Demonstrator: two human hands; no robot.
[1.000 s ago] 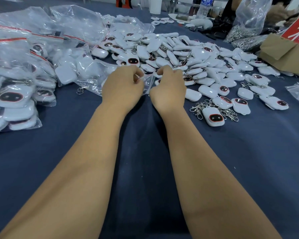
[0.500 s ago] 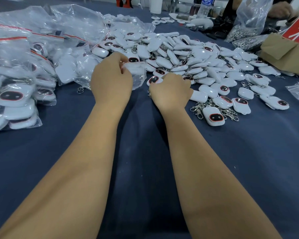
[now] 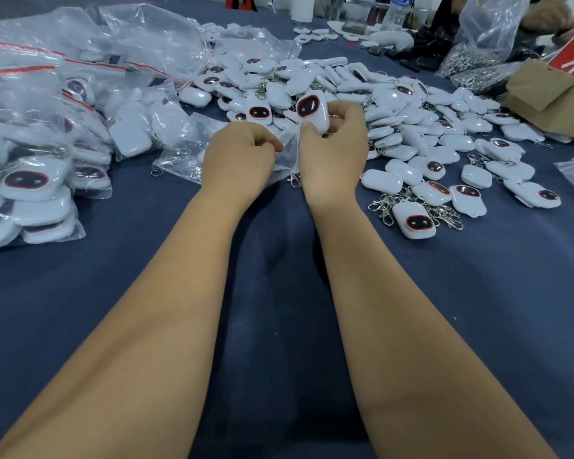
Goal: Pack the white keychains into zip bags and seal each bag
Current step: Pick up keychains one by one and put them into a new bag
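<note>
Right hand gripped a white keychain, dark face up, just above the mouth of a clear zip bag. Left hand pinched that bag's edge, just left of the keychain. Loose keychain pile lay right of it on blue cloth.

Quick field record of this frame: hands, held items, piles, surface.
left hand: pinches a small clear plastic zip bag at its edge
right hand: grips a white rounded keychain with a dark red-rimmed face, held above the bag
bag state: not visibly filled; opening hidden by the hands
loose pile of white keychains: right and ahead of the hands
packed bags with red zip strips: heaped on the left
surface: dark blue cloth
</note>
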